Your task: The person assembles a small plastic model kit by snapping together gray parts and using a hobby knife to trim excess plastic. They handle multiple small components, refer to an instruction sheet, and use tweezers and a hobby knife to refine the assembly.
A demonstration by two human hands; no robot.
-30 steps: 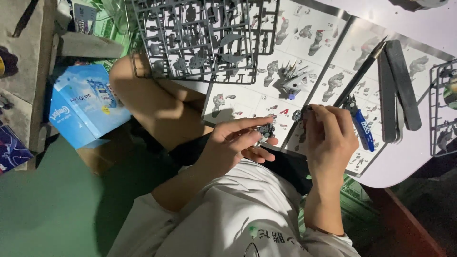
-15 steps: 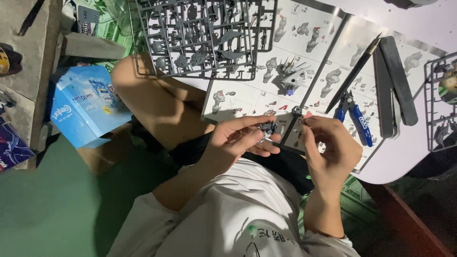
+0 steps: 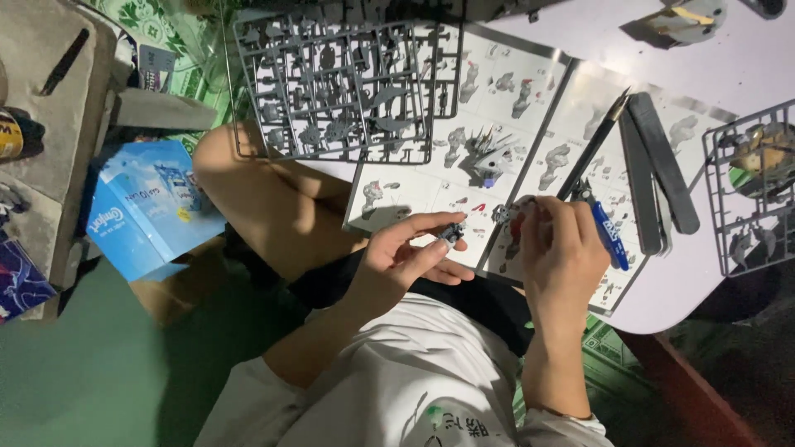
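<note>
My left hand (image 3: 406,258) pinches a small dark grey model part (image 3: 451,233) between thumb and fingers, over the near edge of the instruction sheet (image 3: 431,178). My right hand (image 3: 563,248) is close to its right and holds another small grey piece (image 3: 502,213) at its fingertips. The two pieces are a little apart. Blue-handled nippers (image 3: 609,236) lie beside my right hand on the sheet; whether the hand touches them I cannot tell. A large grey parts frame (image 3: 331,87) rests further up on the sheet.
The white table (image 3: 729,58) also carries a dark hobby knife (image 3: 598,136), flat dark sanding sticks (image 3: 654,165) and a second parts frame (image 3: 749,186) at the right edge. A blue box (image 3: 145,215) lies on the floor at left, beside my bent knee (image 3: 248,182).
My hands have drawn slightly apart, each keeping its small piece. My right hand has shifted right, next to the nippers. The view has moved a little closer.
</note>
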